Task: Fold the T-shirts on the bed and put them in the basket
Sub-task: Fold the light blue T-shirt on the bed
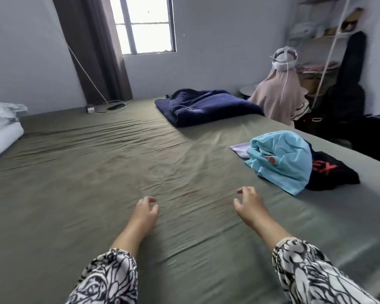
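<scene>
From the head view, both arms reach out over the bed (97, 172), which is covered with a wrinkled olive-green sheet. The left hand (146, 210) hovers over the sheet with its grip loose, fingers lightly curled and holding nothing. The right hand (249, 201) is just to the right of it, its grip equally slack and empty, fingertips bent toward the sheet. Both wrists come out of sleeves (312, 270) with a black-and-white pattern.

The T-shirts lie in a heap beyond and to the right of the right hand, near the bed's right edge. A light blue T-shirt (281, 161) sits crumpled on top, with a small red mark on it. A black T-shirt (333, 172) with red lettering lies partly under it on the right, and a pale lilac piece (239, 149), possibly another shirt, peeks out on the left.

Farther from the hands than the heap, a folded navy blanket (206, 107) rests on the bed. Beside it a person (281, 93) in a pale head covering sits off the bed's far right corner. White bedding (2, 130) lies at the bed's left edge.
</scene>
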